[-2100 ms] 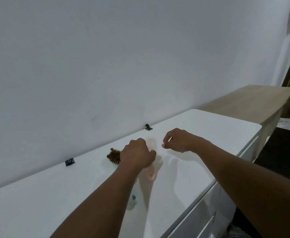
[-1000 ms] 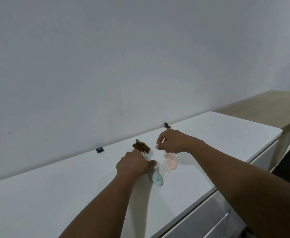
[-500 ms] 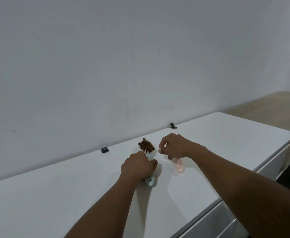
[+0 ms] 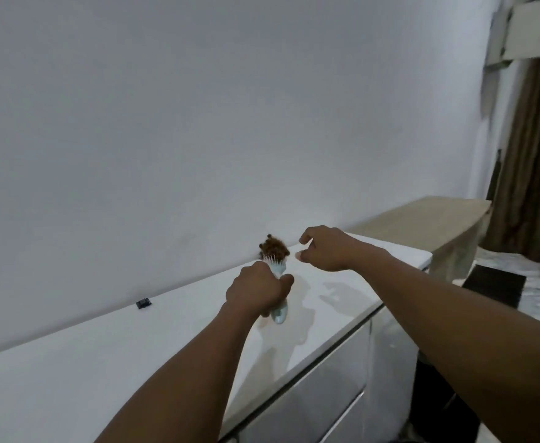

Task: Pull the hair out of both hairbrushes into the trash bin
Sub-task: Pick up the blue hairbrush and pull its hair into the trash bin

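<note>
A blue brush [image 4: 278, 310] is held in the left hand [image 4: 255, 290]. The grip of that hand is shut tight around the handle, with the thumb laid across the front. The end of the handle sticks out below the fist. The brush is held up above the white surface [image 4: 102, 362], with its head pointed away, toward the wall [image 4: 198, 123]. White bristles [image 4: 271, 260] can be seen just above the fist. A brown clump of hair [image 4: 274, 247] is stuck on top of the bristles.

The right hand [image 4: 329, 252] is held in the air just to the right of the hair. Its grip is half open, with the fingers curled and the thumb held apart from them. Nothing is held in it. The fingertips are near the hair, but it cannot be told if they touch it.

Shadows of the arms are seen on the surface under the hands. A small black clip [image 4: 143, 303] lies on the surface by the wall, well to the left of the brush. White drawers [image 4: 326, 398] are seen under the front edge of the surface. A low wooden bench [image 4: 428, 222] stands past the far end of the surface, and a brown curtain [image 4: 537, 155] hangs beside it.

The second brush and the bin are not seen in this view.
</note>
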### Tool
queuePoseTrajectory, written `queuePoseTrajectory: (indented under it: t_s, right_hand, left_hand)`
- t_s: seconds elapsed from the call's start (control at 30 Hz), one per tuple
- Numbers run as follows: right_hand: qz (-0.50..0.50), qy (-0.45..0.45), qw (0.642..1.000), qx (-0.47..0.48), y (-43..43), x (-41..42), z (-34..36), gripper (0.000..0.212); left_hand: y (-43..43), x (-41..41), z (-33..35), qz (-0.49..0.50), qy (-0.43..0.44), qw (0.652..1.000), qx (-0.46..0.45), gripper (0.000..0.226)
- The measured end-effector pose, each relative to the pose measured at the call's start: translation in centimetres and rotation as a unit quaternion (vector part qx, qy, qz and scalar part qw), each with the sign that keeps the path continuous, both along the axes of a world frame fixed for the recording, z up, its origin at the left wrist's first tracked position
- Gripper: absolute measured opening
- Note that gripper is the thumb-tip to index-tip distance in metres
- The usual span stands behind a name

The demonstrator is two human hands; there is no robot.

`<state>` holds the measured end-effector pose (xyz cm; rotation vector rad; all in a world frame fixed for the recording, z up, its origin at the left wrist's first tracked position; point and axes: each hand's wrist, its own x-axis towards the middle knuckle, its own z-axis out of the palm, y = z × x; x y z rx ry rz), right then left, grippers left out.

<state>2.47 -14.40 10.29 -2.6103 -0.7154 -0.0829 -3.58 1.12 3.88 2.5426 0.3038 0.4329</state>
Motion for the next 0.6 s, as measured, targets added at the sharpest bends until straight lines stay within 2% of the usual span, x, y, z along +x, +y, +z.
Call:
queuePoseTrajectory:
  t_s: [0.33, 0.6]
  right_hand:
    - [-0.120, -0.001, 0.992, 0.040, -14.1, -4.5, 3.5, 0.054]
    - [-0.203, 0.033, 0.976, 0.073, -23.0, -4.8, 0.5, 0.054]
  left_hand:
    - [-13.0, -1.7, 2.4, -0.124, -0.026, 0.992, 0.013, 0.036]
    - [-20.7, -0.5, -0.1, -0.169, -0.008, 0.985, 0.038, 0.036]
